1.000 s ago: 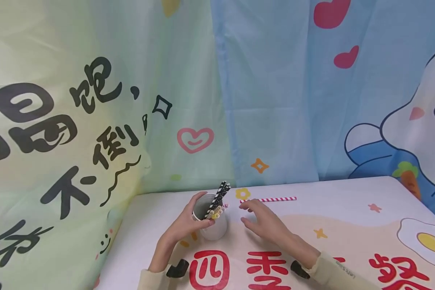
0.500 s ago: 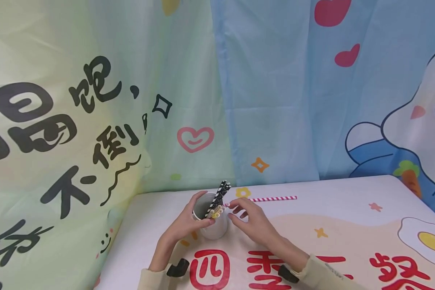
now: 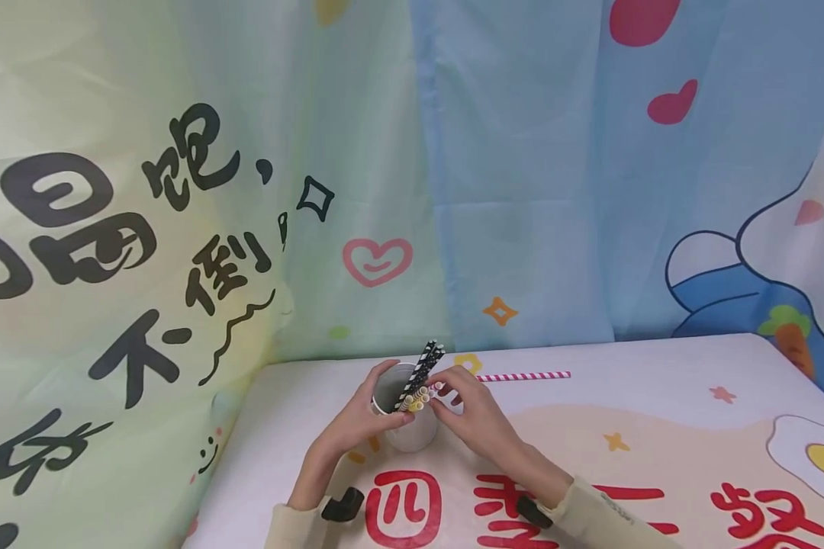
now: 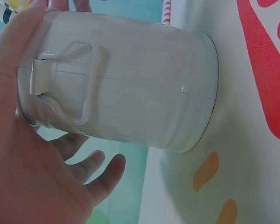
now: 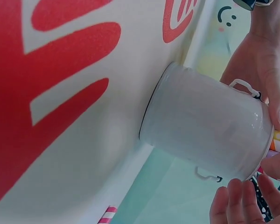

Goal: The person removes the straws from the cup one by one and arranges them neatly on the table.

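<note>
A white metal pail (image 3: 412,435) with small side handles stands tilted on the table, its mouth toward the top left. My left hand (image 3: 357,412) holds it by the rim, thumb on the near side and fingers on the far side. Several paper straws lean out of it: black patterned straws (image 3: 420,374), yellow and striped ones (image 3: 415,400), and pink ones (image 3: 436,386). My right hand (image 3: 477,412) is at the right rim, thumb and forefinger around the pink straw ends; whether they pinch one is unclear. In the right wrist view that thumb (image 5: 276,165) is beside the straws.
One pink-and-white striped straw (image 3: 525,376) lies on the table behind the right hand. The printed tablecloth (image 3: 673,381) carries red characters and an egg picture. A patterned curtain (image 3: 522,191) hangs behind the table's far edge.
My right hand has moved left from beside the lying straw to the pail's rim, its fingers reaching the pink straw ends. The left hand keeps its hold on the pail.
</note>
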A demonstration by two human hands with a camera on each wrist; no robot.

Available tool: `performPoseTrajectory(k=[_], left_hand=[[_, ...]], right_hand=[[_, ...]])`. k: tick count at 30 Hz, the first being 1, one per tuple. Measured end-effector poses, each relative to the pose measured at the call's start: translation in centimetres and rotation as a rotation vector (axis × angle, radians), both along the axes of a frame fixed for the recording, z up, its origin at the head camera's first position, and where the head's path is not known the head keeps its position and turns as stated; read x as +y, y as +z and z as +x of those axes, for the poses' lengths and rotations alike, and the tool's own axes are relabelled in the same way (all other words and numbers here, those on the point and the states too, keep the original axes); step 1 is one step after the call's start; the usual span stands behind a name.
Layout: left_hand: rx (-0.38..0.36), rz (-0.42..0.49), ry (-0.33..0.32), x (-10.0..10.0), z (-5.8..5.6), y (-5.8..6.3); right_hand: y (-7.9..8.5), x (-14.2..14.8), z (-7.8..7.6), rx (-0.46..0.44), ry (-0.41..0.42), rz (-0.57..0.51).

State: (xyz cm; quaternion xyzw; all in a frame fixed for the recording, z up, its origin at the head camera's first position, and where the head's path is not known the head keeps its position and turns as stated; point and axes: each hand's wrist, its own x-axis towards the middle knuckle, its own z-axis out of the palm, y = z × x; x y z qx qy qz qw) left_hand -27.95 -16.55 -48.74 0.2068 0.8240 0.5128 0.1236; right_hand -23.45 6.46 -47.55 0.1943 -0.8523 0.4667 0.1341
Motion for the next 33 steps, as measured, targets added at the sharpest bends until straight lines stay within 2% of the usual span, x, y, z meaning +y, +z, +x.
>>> performPoseTrajectory(k=[6, 14, 26, 33], left_hand=[[0.006, 0.005, 0.007, 0.01, -0.12, 0.22], [-0.039, -0.001, 0.000, -0.08, 0.15, -0.12], [0.001, -0.002, -0.002, 0.24, -0.06, 0.45], [-0.009, -0.016, 0.007, 0.15, 0.19, 0.31]], right_hand=[[0.14, 0.07, -0.16, -0.001, -0.001, 0.009], [-0.15, 0.14, 0.16, -0.016, 0.003, -0.005], [0.18, 0.28, 0.04, 0.024, -0.033, -0.062], [0.61, 0.68, 0.43, 0.020, -0.054, -0.102]])
